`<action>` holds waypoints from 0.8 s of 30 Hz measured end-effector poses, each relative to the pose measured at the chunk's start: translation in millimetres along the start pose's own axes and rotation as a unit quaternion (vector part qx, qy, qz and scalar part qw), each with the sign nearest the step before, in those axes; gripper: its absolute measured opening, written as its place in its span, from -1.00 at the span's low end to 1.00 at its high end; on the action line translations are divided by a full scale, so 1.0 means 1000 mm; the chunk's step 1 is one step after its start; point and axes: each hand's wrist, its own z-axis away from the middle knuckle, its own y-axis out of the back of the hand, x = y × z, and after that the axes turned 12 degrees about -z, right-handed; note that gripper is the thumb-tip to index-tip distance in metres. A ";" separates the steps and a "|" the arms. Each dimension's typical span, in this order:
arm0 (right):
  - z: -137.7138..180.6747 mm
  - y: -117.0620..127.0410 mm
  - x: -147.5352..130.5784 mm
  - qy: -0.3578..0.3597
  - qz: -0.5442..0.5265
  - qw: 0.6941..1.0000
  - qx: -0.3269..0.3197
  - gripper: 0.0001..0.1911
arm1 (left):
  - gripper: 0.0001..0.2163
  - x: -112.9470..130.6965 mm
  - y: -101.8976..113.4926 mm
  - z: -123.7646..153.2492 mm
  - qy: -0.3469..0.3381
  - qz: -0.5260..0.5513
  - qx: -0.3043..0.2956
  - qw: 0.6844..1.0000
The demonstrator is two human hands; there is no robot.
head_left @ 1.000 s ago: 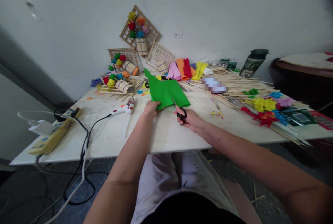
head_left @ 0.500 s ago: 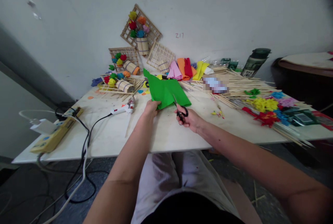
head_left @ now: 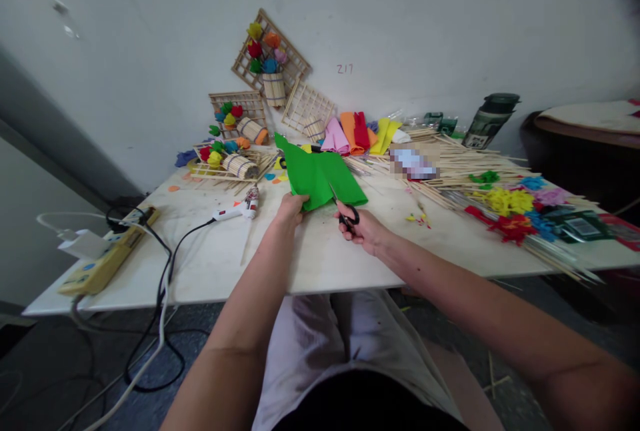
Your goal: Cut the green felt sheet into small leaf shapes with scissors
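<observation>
Two bare hands meet over a green sheet (head_left: pixel 316 176) near the middle of the bench (head_left: pixel 310 257). The left hand (head_left: pixel 291 207) is closed in a pinch on the sheet's near edge, holding it partly raised off the surface so that its far corner stands up toward the wall. The right hand (head_left: pixel 364 227) is curled through the black handles of a pair of scissors (head_left: pixel 345 212), whose blades lie into the sheet's near right edge; how far apart the blades stand cannot be told. Just left of the left hand, a white glue gun (head_left: pixel 235 209) lies on the bench, its dark cable running off toward a yellow power strip (head_left: pixel 103 261) at the left end. Beyond the sheet, folded pieces in pink, orange, red and yellow (head_left: pixel 356 132) lie side by side close to the wall. Left of them, wooden lattice frames (head_left: pixel 273 67) carrying small stick-built pots of coloured flowers lean on the wall or lie flat. To the right, a spread of thin wooden sticks (head_left: pixel 465 167) covers the bench, with yellow, red and blue flowers (head_left: pixel 510 211) lying among them, and a dark green bottle (head_left: pixel 487 121) stands at the far side.
</observation>
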 end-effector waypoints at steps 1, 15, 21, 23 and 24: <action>0.000 0.000 0.000 0.003 -0.003 1.000 0.001 -0.65 | -0.76 0.000 0.000 0.000 -0.001 0.001 -0.002 1.000; 0.000 0.001 0.003 0.035 -0.009 0.999 0.017 -0.66 | -0.74 -0.003 0.000 -0.004 -0.006 0.023 -0.019 1.000; -0.005 0.001 -0.003 0.002 -0.010 1.000 -0.003 -0.68 | -0.76 -0.003 -0.001 -0.003 -0.012 0.025 -0.026 0.999; -0.008 0.002 -0.005 -0.007 -0.008 1.000 -0.009 -0.67 | -0.76 -0.003 -0.001 -0.003 -0.011 0.022 -0.021 0.999; -0.009 0.002 -0.006 -0.012 -0.007 1.000 -0.010 -0.67 | -0.76 -0.002 -0.001 -0.002 -0.012 0.021 -0.021 0.999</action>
